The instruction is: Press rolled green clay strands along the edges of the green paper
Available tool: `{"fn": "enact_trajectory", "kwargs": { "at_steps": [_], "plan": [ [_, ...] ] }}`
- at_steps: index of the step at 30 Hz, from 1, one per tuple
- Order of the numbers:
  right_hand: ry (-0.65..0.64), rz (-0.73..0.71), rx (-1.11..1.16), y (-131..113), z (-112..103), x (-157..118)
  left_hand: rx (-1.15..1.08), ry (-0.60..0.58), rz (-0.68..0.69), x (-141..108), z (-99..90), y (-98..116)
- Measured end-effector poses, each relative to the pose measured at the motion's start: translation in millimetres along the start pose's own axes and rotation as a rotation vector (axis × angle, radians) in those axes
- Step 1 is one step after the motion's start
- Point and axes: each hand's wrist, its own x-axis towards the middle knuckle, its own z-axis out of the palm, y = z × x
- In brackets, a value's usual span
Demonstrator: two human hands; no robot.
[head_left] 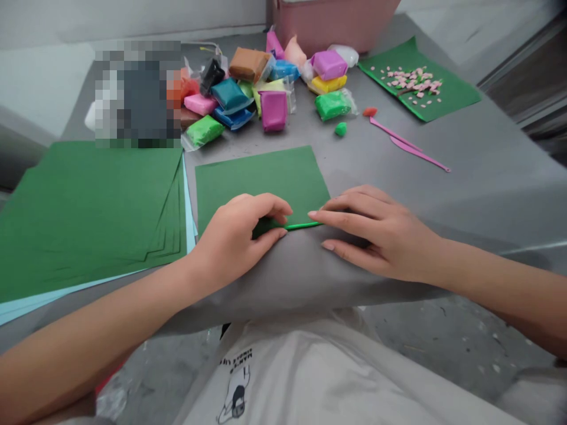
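Head view: bright green clay strip (303, 225), thin, lying along the near edge of a dark green sheet (261, 177), close to the front edge of the grey tabletop (496, 195). Left hand (241, 227), curled, thumb and forefinger narrowly spaced at the strip; whether they pinch it cannot be told. Right hand (383, 230), fingers extended over the strip's other end, thumb well apart from them, grip wide. Stack of green sheets (97, 200), with light blue sheets (192, 212) showing at its edges, bounds the left hand's side. Tabletop runs on past the right hand; beyond it lie two pink modelling tools (420, 154) and a green clay ball (341, 129). Wrapped clay packets (273, 111), assorted colours, line the back, before a pink bin (328, 26) cut off by the top border. Sheet with pink blossom relief (456, 97), back right. Both strip ends and the sheet's near corners are covered by the hands; a pixelated patch (137, 94) masks items at back left.
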Motion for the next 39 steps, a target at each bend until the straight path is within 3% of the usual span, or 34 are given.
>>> {"fn": "enact_trajectory", "kwargs": {
  "at_steps": [9, 17, 22, 25, 28, 31, 34, 39],
  "plan": [
    [-0.019, -0.062, -0.08, -4.0, 11.6, 4.8, -0.028, 0.003, 0.016, -0.9, -0.7, -2.3],
    [-0.006, -0.078, -0.096, -2.6, 8.7, 8.1, -0.003, -0.008, 0.039, -1.0, -4.1, -3.3],
    [-0.111, -0.114, -0.169, -7.4, 4.1, 12.6, 0.04, -0.056, 0.053, 0.9, -5.7, -3.2],
    [0.0, -0.076, -0.118, -2.3, 0.0, 15.3, 0.057, -0.059, 0.052, 0.7, -7.7, -2.4],
    [0.129, 0.076, -0.119, 28.2, -16.6, 18.3, 0.076, -0.035, 0.045, -1.7, -12.5, 1.0],
    [0.105, 0.364, -0.269, 80.3, -45.4, 20.8, 0.117, 0.027, 0.04, -2.4, -22.1, 5.3],
    [-0.081, 0.752, -0.386, 125.7, -71.9, 23.6, 0.221, 0.04, 0.01, 5.2, -37.6, 1.0],
    [-0.341, 0.943, -0.387, 151.0, -93.8, 33.4, 0.516, -0.159, -0.062, 38.8, -65.3, -38.5]
  ]
}}
